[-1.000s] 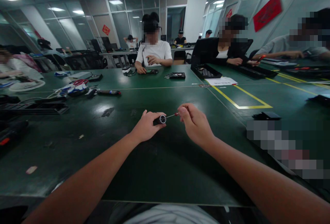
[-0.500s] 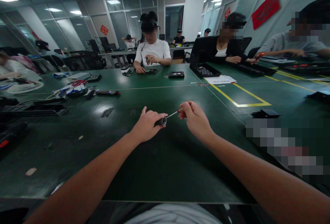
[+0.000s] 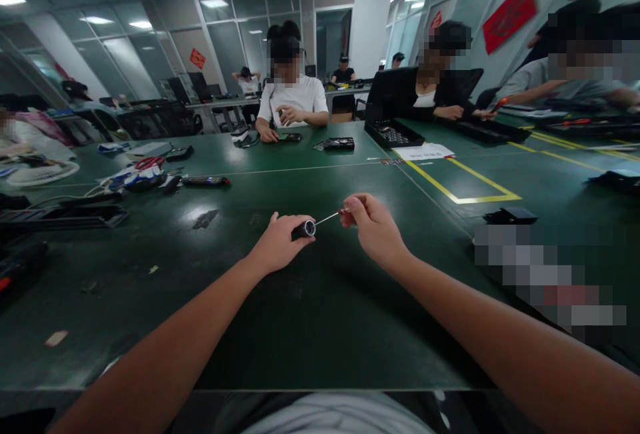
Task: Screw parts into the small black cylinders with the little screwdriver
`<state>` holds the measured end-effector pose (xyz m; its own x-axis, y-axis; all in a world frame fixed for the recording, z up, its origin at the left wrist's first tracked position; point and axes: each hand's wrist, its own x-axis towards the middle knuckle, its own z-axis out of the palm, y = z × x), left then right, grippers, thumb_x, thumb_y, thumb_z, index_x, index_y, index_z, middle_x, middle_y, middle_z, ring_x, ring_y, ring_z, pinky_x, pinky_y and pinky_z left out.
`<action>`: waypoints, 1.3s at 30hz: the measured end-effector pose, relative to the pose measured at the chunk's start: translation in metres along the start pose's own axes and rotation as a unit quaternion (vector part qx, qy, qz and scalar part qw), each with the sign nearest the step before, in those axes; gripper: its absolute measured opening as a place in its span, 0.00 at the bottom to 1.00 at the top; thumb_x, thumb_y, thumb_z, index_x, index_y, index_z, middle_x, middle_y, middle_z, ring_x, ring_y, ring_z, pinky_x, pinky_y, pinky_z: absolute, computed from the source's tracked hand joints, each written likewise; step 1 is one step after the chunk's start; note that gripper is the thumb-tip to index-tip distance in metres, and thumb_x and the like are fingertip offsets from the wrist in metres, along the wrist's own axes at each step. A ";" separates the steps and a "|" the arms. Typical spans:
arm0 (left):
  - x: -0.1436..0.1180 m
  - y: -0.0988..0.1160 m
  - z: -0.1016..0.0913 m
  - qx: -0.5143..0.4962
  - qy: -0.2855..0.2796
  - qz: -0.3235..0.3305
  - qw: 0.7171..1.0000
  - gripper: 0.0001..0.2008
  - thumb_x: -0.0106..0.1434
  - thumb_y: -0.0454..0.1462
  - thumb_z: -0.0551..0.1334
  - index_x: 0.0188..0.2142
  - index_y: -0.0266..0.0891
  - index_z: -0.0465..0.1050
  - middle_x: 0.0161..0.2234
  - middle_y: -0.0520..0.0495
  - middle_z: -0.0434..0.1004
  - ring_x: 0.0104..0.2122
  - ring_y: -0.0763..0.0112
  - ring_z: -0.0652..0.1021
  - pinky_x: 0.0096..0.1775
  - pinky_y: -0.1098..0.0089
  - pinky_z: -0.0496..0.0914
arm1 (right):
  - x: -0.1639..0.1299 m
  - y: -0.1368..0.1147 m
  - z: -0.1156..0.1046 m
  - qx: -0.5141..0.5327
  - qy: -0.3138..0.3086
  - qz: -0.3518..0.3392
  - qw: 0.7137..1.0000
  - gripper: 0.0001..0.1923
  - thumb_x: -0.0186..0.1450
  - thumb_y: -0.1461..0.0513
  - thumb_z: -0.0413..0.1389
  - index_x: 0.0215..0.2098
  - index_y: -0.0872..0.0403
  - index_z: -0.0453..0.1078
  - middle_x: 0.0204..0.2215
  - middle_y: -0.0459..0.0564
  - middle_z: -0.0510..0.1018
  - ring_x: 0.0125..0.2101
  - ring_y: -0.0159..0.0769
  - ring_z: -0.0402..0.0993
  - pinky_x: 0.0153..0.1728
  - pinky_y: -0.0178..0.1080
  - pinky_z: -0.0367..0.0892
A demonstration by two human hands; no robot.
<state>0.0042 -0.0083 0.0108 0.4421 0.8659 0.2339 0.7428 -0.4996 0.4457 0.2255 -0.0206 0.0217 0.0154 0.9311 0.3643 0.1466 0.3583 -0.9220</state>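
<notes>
Thin tool [image 3: 327, 219] between both hands' grips

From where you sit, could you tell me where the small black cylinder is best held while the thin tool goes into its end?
Probably around its dark barrel, from the left, as the left hand grips the black cylinder now. Its ringed open end faces right toward the thin tool pinched in the right hand, so fingers should stay off that end.

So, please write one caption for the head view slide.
Left hand holds small black cylinder; right hand holds thin red-handled screwdriver at it.
</notes>
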 end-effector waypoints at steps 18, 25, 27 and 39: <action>-0.001 0.008 0.001 -0.036 0.024 -0.018 0.999 0.11 0.64 0.40 0.65 0.47 0.47 0.75 0.48 0.50 0.80 0.50 0.57 0.76 0.64 0.38 0.50 | -0.017 -0.015 0.001 -0.112 -0.045 -0.078 0.990 0.17 0.73 0.48 0.48 0.40 0.50 0.71 0.24 0.43 0.72 0.25 0.34 0.71 0.28 0.37 0.64; -0.002 0.008 0.002 -0.036 0.017 -0.026 0.999 0.15 0.63 0.40 0.66 0.50 0.48 0.74 0.51 0.50 0.79 0.53 0.56 0.75 0.65 0.37 0.47 | -0.024 -0.025 0.004 -0.202 -0.022 -0.144 0.969 0.11 0.73 0.57 0.49 0.48 0.52 0.69 0.32 0.49 0.79 0.30 0.37 0.75 0.33 0.40 0.66; -0.002 0.007 0.002 -0.034 0.017 -0.024 0.999 0.15 0.63 0.42 0.66 0.50 0.48 0.74 0.51 0.50 0.79 0.53 0.56 0.75 0.65 0.36 0.47 | -0.024 -0.026 0.003 -0.207 -0.034 -0.161 0.964 0.10 0.72 0.59 0.48 0.49 0.52 0.67 0.36 0.52 0.79 0.35 0.40 0.76 0.38 0.42 0.67; -0.002 0.004 0.004 -0.027 0.021 -0.023 0.999 0.17 0.63 0.43 0.66 0.52 0.49 0.73 0.52 0.50 0.79 0.53 0.57 0.75 0.66 0.38 0.46 | -0.025 -0.030 0.002 -0.234 -0.056 -0.175 0.955 0.09 0.72 0.60 0.48 0.48 0.52 0.67 0.35 0.51 0.79 0.34 0.40 0.76 0.36 0.41 0.67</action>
<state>0.0082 -0.0121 0.0087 0.3858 0.8889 0.2468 0.7328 -0.4578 0.5033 0.2183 -0.0546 0.0402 -0.2171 0.7702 0.5998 0.5497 0.6042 -0.5769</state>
